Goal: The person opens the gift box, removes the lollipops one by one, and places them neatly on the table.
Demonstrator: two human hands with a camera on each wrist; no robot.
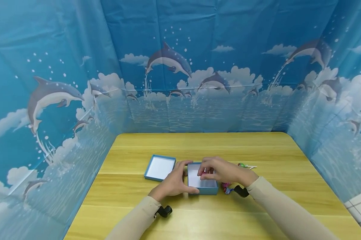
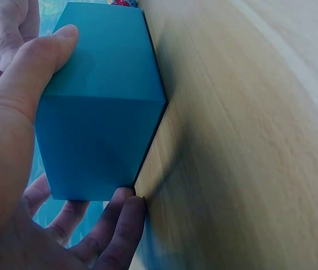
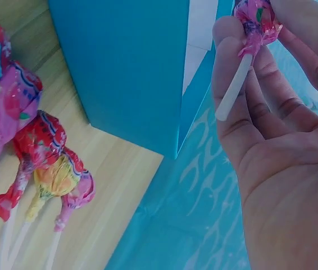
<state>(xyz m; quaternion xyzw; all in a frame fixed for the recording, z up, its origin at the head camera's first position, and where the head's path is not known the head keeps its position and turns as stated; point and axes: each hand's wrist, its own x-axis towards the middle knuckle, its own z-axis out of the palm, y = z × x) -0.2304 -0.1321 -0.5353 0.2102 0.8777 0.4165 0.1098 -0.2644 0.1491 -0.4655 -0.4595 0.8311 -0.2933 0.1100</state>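
A blue box (image 1: 208,191) with a white inside stands uncovered on the table. My left hand (image 1: 174,181) grips its left side, the thumb along the near wall and the fingers at the far side. Over the box, my right hand (image 1: 220,169) pinches a pink-wrapped lollipop (image 3: 258,19) by its candy end, with the white stick (image 3: 235,87) pointing back toward the palm in the right wrist view. Just right of the box lie several wrapped lollipops (image 3: 40,139) in red, pink, yellow and blue, partly covered by my right hand in the head view.
A shallow blue lid (image 1: 160,167) with a white inside lies left of the box, near my left hand. Behind my right wrist is a green-wrapped lollipop (image 1: 242,165). A dolphin-print curtain (image 1: 192,110) borders the yellow wooden table (image 1: 228,220).
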